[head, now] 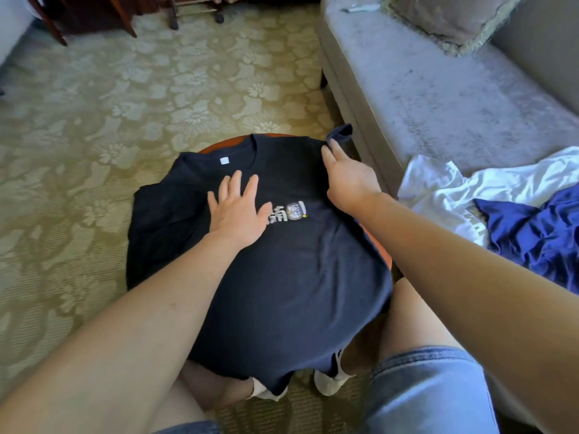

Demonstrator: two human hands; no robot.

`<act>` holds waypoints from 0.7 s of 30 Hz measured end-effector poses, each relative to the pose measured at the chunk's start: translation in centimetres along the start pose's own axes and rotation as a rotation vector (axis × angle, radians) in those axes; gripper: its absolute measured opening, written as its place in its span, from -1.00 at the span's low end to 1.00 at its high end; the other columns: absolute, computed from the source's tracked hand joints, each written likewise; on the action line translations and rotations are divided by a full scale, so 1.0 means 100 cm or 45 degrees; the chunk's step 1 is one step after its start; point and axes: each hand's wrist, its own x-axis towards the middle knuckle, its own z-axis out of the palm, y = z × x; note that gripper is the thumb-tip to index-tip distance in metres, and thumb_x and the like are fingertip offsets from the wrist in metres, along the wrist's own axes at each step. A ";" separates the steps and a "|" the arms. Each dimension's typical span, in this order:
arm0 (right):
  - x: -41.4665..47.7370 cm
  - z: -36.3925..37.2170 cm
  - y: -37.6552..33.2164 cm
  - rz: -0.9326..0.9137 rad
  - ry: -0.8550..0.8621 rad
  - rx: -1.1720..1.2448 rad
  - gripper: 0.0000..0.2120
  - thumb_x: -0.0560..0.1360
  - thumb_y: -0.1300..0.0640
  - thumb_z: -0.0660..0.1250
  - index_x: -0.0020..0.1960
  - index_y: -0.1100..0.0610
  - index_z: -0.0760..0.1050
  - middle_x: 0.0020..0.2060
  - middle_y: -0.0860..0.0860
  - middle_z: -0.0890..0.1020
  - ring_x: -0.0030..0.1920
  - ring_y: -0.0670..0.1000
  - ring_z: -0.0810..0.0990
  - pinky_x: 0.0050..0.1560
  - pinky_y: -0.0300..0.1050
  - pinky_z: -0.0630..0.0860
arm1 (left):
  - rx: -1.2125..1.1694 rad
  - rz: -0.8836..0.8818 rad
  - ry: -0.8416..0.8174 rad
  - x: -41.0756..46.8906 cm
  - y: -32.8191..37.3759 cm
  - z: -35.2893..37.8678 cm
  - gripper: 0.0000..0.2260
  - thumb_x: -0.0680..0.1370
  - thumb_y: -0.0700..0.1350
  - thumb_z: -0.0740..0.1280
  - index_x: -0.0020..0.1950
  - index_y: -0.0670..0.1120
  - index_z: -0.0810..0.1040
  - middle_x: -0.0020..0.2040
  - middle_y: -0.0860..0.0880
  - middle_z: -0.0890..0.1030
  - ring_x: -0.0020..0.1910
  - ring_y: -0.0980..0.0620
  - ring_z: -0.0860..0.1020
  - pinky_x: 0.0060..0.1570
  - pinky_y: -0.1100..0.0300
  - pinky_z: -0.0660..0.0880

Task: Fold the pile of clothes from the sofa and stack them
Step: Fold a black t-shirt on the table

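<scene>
At the bottom of the frame, a seated person in denim shorts [423,393] leans over a navy T-shirt [282,270] spread face up at centre on a small round wooden table [219,145]. Its hem spills over the near edge toward the knees.

The left hand [238,211] lies flat on the chest beside the white print, fingers spread and pressing down, apparently to keep the cloth from sliding. Just above and to the right, the right hand [347,180] seems to pinch the shirt at the shoulder, where the sleeve [341,133] stands lifted off the table; the thumb is hidden. The sleeve looks ready to be turned inward for a first fold.

At the right edge, the rest of the pile waits on the grey sofa [438,98]: a crumpled white garment [445,186] with a blue garment [532,236] partly over it. No folded stack is visible, so the job appears to be at an early stage. A fringed cushion [454,20] sits at upper right, and patterned carpet [94,120] fills the left.
</scene>
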 end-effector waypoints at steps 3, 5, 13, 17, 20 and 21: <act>-0.001 0.007 -0.047 -0.139 -0.168 -0.043 -0.27 0.54 0.17 0.22 0.59 0.07 -0.07 0.58 -0.01 -0.14 0.23 0.20 0.52 -0.08 -0.02 0.48 | 0.021 -0.197 -0.025 -0.014 -0.046 -0.010 -0.39 0.63 0.18 0.10 0.59 0.04 -0.06 0.60 -0.07 -0.13 0.56 -0.13 -0.15 0.49 -0.23 -0.10; -0.010 0.018 -0.072 -0.211 -0.265 0.018 -0.35 0.57 0.07 0.20 0.58 0.01 0.00 0.58 -0.01 -0.09 0.30 0.21 0.46 0.06 0.00 0.47 | 0.024 -0.309 -0.067 -0.026 -0.072 -0.010 -0.37 0.62 0.20 0.10 0.60 0.04 -0.09 0.60 -0.08 -0.16 0.56 -0.14 -0.17 0.49 -0.23 -0.11; -0.043 0.078 -0.065 0.060 -0.226 0.044 -0.36 0.61 -0.27 -0.04 0.58 -0.01 -0.06 0.58 0.04 -0.12 0.56 0.13 -0.16 0.50 0.25 -0.09 | -0.014 -0.463 -0.193 -0.052 -0.110 0.027 -0.33 0.59 0.33 -0.12 0.59 0.03 -0.20 0.59 -0.08 -0.24 0.55 -0.15 -0.24 0.48 -0.25 -0.18; -0.049 0.095 -0.050 0.108 -0.123 0.058 -0.36 0.59 -0.30 -0.09 0.58 -0.04 -0.03 0.58 0.01 -0.08 0.56 0.10 -0.16 0.52 0.23 -0.14 | 0.035 -0.408 -0.085 -0.041 -0.107 0.038 -0.34 0.58 0.33 -0.16 0.59 0.03 -0.17 0.59 -0.09 -0.20 0.56 -0.16 -0.23 0.47 -0.27 -0.20; -0.035 0.095 -0.044 0.161 -0.089 0.078 -0.37 0.59 -0.30 -0.08 0.58 -0.06 -0.02 0.58 0.00 -0.07 0.56 0.08 -0.17 0.52 0.20 -0.16 | 0.024 -0.390 -0.031 -0.023 -0.102 0.038 -0.34 0.58 0.33 -0.14 0.60 0.03 -0.13 0.60 -0.10 -0.16 0.56 -0.16 -0.21 0.46 -0.27 -0.19; -0.031 0.094 -0.042 0.170 -0.085 0.074 -0.37 0.59 -0.30 -0.08 0.58 -0.06 -0.03 0.58 -0.01 -0.07 0.56 0.07 -0.17 0.52 0.20 -0.16 | 0.017 -0.386 -0.018 -0.017 -0.100 0.038 -0.34 0.58 0.33 -0.13 0.60 0.03 -0.12 0.60 -0.09 -0.15 0.56 -0.16 -0.20 0.47 -0.27 -0.19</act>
